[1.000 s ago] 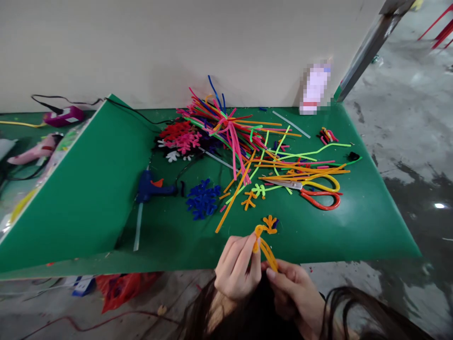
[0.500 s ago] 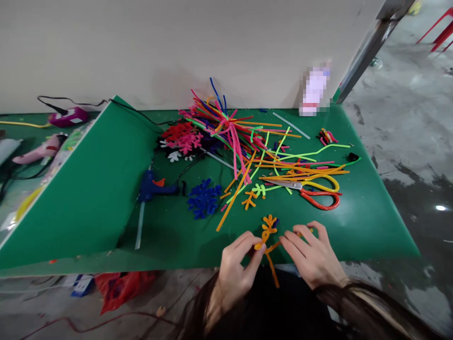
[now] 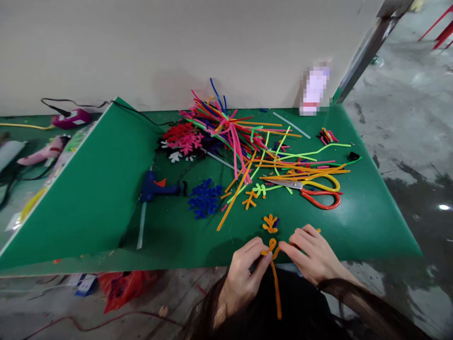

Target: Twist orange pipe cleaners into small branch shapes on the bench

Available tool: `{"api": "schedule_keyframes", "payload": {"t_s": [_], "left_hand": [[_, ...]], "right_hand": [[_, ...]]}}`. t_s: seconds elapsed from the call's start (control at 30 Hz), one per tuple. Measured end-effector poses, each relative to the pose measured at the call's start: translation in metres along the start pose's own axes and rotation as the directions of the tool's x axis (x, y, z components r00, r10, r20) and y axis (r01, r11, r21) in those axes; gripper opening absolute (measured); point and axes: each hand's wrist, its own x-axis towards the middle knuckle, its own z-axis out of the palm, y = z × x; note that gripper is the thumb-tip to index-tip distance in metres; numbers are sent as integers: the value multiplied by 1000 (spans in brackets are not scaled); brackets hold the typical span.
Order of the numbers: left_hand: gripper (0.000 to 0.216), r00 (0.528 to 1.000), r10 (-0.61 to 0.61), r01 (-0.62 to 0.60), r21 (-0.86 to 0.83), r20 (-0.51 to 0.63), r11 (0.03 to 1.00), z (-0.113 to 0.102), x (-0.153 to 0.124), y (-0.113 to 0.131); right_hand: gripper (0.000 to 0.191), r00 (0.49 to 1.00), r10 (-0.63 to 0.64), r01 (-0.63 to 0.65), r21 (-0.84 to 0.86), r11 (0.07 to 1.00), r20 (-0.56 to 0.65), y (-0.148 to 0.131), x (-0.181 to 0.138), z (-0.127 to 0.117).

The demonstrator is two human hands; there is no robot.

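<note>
My left hand (image 3: 246, 278) pinches a bent orange pipe cleaner (image 3: 272, 252) at its small loop, and its long tail hangs down past the table edge. My right hand (image 3: 311, 252) presses its fingers against the same piece from the right, with a short orange end showing behind them. Just above the loop, a finished orange branched pipe-cleaner shape (image 3: 271, 224) lies on the green table (image 3: 364, 222), apart from both hands. Part of the piece is hidden by my fingers.
A heap of multicoloured pipe cleaners (image 3: 230, 134) covers the table's far middle. Nearby lie blue shapes (image 3: 205, 198), red-handled scissors (image 3: 320, 198), a blue glue gun (image 3: 155, 189) and a glue stick (image 3: 141, 226). A green panel (image 3: 78, 189) slopes up at left.
The orange piece has shifted right and down, away from the branched shape, and its tail hangs lower. My right hand has moved closer to the loop.
</note>
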Motion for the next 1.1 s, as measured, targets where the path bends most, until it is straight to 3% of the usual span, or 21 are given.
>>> {"api": "schedule_keyframes", "payload": {"t_s": [0.17,0.23,0.3,0.33,0.4,0.47,0.5,0.57,0.63,0.73,0.8,0.83,0.9,1.0,1.03,1.1], "left_hand": [[22,997,17,-8,-130,70,991,-1,0,3],[20,1000,9,-6,-105,24,994,0,-2,2],[20,1000,19,-20,-48,-19,999,4,-3,1],[20,999,33,-33,-13,-34,999,6,-4,1],[19,995,79,-76,61,-58,995,11,-5,-1],[17,990,111,-100,122,-89,988,15,-6,-1],[16,989,104,-90,127,-105,988,16,-5,-1],[16,993,19,-11,70,-116,998,17,-4,0],[20,989,-131,128,-42,-66,991,15,-1,2],[28,956,-293,293,-118,15,949,13,1,3],[26,951,-309,308,-54,-19,950,13,0,2],[24,953,-298,298,1,-58,954,14,-1,1],[22,956,-269,280,87,-115,956,15,-3,0],[25,946,-323,324,24,-20,946,11,-4,0],[27,935,-350,352,-29,49,936,9,-4,1],[29,909,-386,406,-125,161,905,5,-2,2]], "right_hand": [[18,993,111,-105,117,988,-47,-1,5,-2],[15,966,250,-234,179,955,-70,-8,6,-2],[16,908,419,-391,334,858,-14,-13,6,-3],[16,861,504,-480,436,761,69,-14,6,-3],[18,721,612,-655,606,452,324,-12,5,-4],[22,559,602,-754,651,84,570,-9,6,-4],[24,502,571,-757,649,-73,649,-7,7,-3],[28,460,521,-707,652,-274,719,-7,9,0],[30,454,556,-654,685,-323,696,-13,11,5],[27,462,683,-623,755,-204,565,-26,12,15],[24,480,752,-633,772,-60,452,-32,11,21],[23,510,772,-639,768,44,380,-32,10,23],[19,636,743,-612,724,320,209,-28,9,24],[10,885,462,-418,547,725,64,-14,7,15],[11,939,338,-328,470,819,66,-9,6,11],[13,988,119,-145,310,940,101,-2,5,2]]}}
